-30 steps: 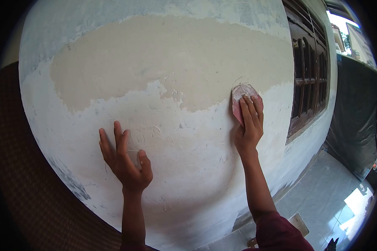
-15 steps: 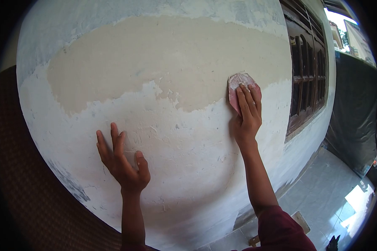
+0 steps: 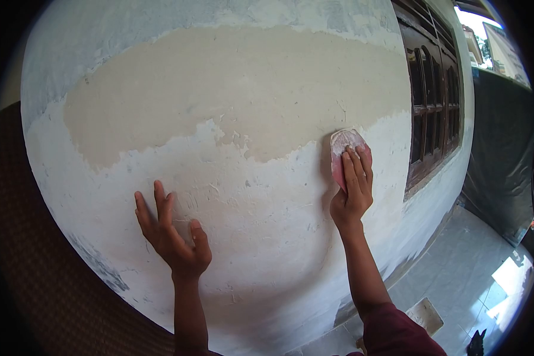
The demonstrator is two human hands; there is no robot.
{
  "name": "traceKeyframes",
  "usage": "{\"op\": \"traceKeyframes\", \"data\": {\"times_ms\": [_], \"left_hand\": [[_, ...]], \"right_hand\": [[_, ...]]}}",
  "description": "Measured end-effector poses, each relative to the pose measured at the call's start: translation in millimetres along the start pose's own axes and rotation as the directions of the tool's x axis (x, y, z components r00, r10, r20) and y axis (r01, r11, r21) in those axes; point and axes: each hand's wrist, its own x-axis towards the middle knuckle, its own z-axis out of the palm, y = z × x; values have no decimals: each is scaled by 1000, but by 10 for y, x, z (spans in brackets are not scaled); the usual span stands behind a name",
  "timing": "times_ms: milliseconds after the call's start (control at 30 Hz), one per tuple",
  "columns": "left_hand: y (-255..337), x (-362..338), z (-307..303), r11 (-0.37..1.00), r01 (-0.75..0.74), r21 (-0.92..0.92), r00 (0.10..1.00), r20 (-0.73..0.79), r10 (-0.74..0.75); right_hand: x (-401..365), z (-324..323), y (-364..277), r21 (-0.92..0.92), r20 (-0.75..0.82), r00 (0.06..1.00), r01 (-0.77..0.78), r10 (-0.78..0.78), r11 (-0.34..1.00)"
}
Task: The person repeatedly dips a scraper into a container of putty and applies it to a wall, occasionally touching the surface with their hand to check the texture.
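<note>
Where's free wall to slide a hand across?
Free: the wide stretch of wall between left hand and right hand, and the tan patch above. Tight: right of the sandpaper, near the window.

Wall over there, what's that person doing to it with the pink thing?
A person is working on a patchy wall, white putty below and a tan patch above. Their right hand presses a piece of pink sandpaper flat against it, right where white meets tan. Their left hand rests lower down on the white part, fingers spread. A dark wooden window sits just to the right.
</note>
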Motion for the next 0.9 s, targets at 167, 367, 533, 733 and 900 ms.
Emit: {"op": "traceKeyframes", "data": {"times_ms": [167, 367, 533, 733, 900], "left_hand": [[2, 2, 5, 1000, -1, -6, 1000, -6, 1], [-2, 1, 6, 1000, 0, 8, 1000, -9, 0], [1, 0, -1, 1000, -1, -4, 1000, -16, 1], [-18, -7, 11, 1000, -11, -3, 1000, -9, 11], [-8, 0, 7, 1000, -1, -14, 1000, -15, 1]], "right_hand": [[319, 166, 56, 1, -36, 999, 18, -18, 1000], [157, 95, 105, -14, 44, 999, 10, -9, 1000], [-156, -132, 66, -14, 102, 994, -29, 31, 999], [179, 52, 34, -20, -9, 1000, 19, -19, 1000], [217, 159, 43, -28, 34, 998, 55, -54, 998]]}}
